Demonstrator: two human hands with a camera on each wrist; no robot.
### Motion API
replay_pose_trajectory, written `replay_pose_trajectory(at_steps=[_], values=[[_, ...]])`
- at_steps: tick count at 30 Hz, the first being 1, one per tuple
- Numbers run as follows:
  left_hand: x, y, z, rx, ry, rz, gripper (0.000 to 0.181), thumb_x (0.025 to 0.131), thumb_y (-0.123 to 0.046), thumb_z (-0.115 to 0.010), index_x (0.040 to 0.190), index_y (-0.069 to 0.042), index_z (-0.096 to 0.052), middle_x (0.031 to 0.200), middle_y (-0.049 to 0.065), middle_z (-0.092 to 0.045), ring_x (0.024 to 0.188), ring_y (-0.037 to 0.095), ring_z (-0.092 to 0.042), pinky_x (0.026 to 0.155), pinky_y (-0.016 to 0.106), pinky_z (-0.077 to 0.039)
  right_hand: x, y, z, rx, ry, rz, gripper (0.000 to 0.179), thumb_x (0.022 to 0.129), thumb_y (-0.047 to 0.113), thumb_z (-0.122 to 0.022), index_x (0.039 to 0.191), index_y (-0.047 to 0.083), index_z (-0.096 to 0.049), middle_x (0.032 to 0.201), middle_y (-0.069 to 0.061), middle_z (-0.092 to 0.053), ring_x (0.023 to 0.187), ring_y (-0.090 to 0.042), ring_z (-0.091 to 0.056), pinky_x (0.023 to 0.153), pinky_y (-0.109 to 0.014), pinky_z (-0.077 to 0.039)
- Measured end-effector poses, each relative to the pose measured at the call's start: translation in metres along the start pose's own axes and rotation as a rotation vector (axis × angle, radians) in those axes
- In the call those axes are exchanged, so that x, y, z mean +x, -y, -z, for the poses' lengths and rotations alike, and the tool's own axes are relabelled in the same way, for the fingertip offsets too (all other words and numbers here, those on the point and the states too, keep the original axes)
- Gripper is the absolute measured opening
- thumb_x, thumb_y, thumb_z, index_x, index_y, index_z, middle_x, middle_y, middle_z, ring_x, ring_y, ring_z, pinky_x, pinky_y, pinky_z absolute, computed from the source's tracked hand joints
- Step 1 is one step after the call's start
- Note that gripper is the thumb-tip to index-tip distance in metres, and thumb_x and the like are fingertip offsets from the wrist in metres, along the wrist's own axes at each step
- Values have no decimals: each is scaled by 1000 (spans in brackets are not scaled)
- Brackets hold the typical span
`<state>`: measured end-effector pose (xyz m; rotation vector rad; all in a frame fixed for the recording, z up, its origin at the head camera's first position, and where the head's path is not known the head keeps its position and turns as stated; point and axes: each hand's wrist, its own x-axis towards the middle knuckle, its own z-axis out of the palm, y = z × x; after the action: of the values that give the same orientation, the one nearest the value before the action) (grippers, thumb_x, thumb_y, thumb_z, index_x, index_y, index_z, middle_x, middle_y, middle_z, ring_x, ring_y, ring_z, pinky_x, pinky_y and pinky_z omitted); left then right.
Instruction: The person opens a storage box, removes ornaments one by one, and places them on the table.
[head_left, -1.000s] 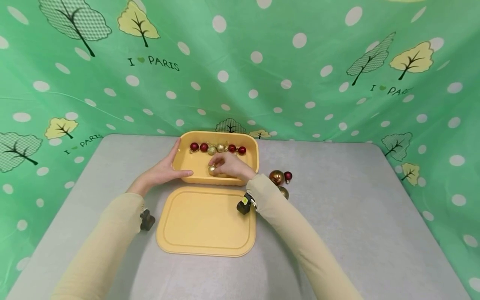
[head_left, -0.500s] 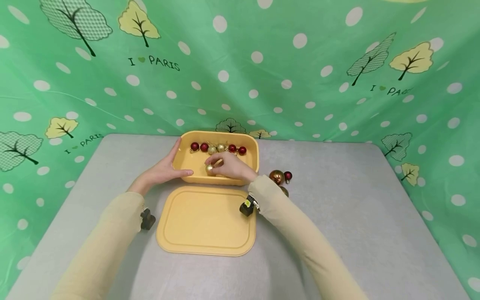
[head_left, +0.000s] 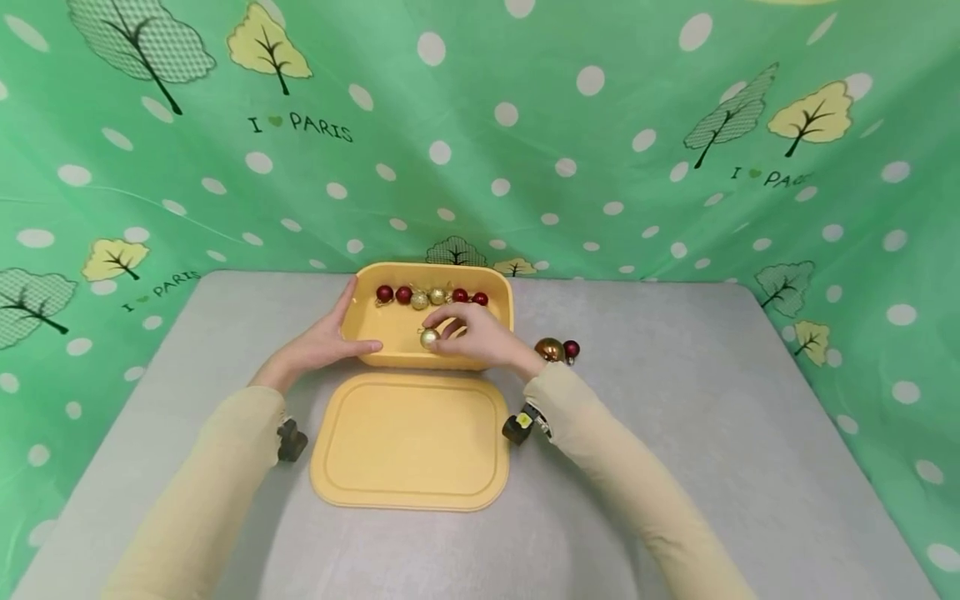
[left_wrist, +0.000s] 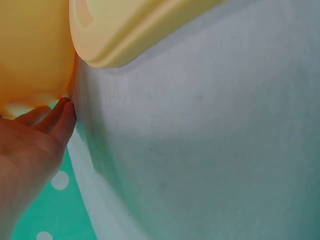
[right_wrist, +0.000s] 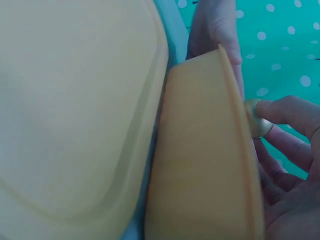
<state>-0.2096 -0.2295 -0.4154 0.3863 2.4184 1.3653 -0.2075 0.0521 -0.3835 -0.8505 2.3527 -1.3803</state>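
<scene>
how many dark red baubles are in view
5. Four are in the yellow box: the first bauble, second bauble, fifth bauble and sixth bauble from the row's left. Another red bauble is on the table, right of the box. The right hand and sleeve may hide more.

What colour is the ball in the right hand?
The ball in the right hand is gold; the head view shows it best.

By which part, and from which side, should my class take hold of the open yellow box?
The yellow box is probably best taken by the rim at its two short ends, from left and right at once. It stretches widest side to side, so that should keep it level; the lid lies along its near side and the green cloth hangs behind.
</scene>
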Motion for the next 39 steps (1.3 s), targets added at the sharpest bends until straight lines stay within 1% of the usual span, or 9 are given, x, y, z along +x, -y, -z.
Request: replay_pose_trajectory(at_steps=[6, 9, 14, 18, 22, 27, 30, 33, 39], values=[[0, 2, 2, -1, -3, 3, 117, 85, -24, -75, 152, -23, 21, 158, 15, 16, 143, 38, 5, 114, 54, -4, -10, 2, 9, 20, -15, 29, 28, 84, 1, -72, 111, -1, -68, 110, -10, -65, 87, -20, -63, 75, -28, -55], [1, 2, 2, -2, 0, 5, 118, 85, -25, -75, 151, -23, 22, 158, 14, 17, 143, 38, 5, 114, 55, -4, -16, 0, 13, 31, -10, 25, 28, 85, 0, -70, 112, -2, -67, 111, -10, -64, 88, -21, -62, 76, -29, -54], [0, 1, 2, 6, 0, 12, 117, 85, -26, -75, 151, -24, 22, 158, 14, 17, 143, 38, 5, 113, 55, -4, -29, -4, 21, 49, -6, 7, 29, 85, -1, -68, 114, 0, -67, 110, -9, -63, 89, -21, -61, 72, -30, -53], [-1, 0, 2, 11, 2, 9, 117, 85, -26, -75, 152, -22, 21, 158, 15, 17, 143, 38, 6, 113, 55, -4, -41, -6, 29, 63, -12, -1, 31, 84, -1, -68, 115, 1, -67, 111, -8, -62, 91, -21, -61, 74, -35, -53], [0, 0, 2, 9, 6, 11, 117, 85, -27, -75, 151, -24, 22, 158, 15, 17, 143, 38, 6, 113, 55, -4, -51, -8, 36, 56, -15, 2, 33, 84, -3, -68, 116, -2, -65, 109, -8, -63, 92, -22, -61, 78, -41, -53], [0, 2, 2, 4, 4, 1, 117, 85, -26, -75, 151, -24, 22, 158, 15, 18, 143, 38, 7, 113, 55, -4, -64, -12, 45, 40, -51, 15, 32, 83, -4, -69, 115, -4, -66, 107, -9, -65, 90, -23, -62, 77, -36, -54], [1, 2, 2, 2, 2, -1, 118, 85, -26, -75, 151, -23, 22, 158, 15, 18, 143, 39, 6, 113, 55, -4, -74, -17, 51, 37, -76, 27, 31, 83, -4, -69, 114, -5, -66, 107, -11, -65, 90, -23, -62, 77, -36, -54], [1, 2, 2, 3, 2, -1, 118, 85, -26, -75, 151, -22, 22, 158, 15, 18, 143, 39, 6, 113, 56, -4, -86, -23, 56, 37, -100, 22, 31, 83, -5, -68, 114, -4, -66, 107, -13, -64, 89, -25, -61, 74, -37, -54], [1, 2, 2, 4, 3, 3, 118, 85, -25, -75, 151, -24, 22, 158, 14, 18, 143, 38, 7, 113, 56, -4, -107, -34, 65, 79, -132, -19, 32, 84, -7, -65, 116, -5, -65, 109, -16, -63, 90, -29, -59, 72, -30, -51]])
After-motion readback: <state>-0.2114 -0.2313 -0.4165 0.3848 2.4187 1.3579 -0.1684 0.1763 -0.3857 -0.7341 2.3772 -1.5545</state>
